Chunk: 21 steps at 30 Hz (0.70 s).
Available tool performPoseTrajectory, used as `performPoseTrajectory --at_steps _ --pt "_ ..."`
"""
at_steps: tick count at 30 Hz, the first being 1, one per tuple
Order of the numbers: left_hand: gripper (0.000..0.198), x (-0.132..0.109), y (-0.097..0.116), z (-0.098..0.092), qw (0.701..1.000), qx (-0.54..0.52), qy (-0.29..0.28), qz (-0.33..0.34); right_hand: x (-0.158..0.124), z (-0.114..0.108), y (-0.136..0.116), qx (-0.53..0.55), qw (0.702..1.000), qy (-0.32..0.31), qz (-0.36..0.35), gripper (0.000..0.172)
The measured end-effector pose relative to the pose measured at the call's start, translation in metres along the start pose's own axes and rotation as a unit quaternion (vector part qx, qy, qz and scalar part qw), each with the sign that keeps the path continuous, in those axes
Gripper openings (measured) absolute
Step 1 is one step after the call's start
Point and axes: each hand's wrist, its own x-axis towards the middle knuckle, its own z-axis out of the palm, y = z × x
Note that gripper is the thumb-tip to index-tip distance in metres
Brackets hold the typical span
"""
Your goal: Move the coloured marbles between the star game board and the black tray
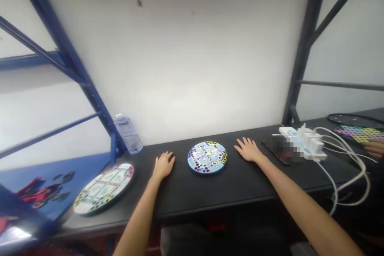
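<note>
A round, light-blue patterned board [207, 157] with dark, yellow and pink rings near its rim lies flat on the black table [180, 196]. To its left my left hand [163, 165] rests palm down on the tabletop, fingers spread and holding nothing. On the board's other side my right hand [248, 149] also lies flat with fingers apart and nothing in them. Neither hand touches the board. A second round board [104, 189], pale with a green and pink edge, lies farther left, beyond my left forearm.
A clear plastic bottle [128, 134] leans by the blue shelf post [90, 96]. At right are a white power strip [303, 142] with plugs, looping white cables [360, 172] and a partly pixelated dark flat object [276, 152]. Another person's hand [375, 147] shows at the right edge.
</note>
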Motion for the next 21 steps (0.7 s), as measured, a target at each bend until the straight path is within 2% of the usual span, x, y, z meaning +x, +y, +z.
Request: performPoseTrajectory --at_steps 21 --pt "0.050 -0.0003 0.0020 -0.0004 1.000 -0.002 0.005 -0.002 0.0004 -0.0007 0.0005 -0.013 1.000 0.005 -0.002 0.073"
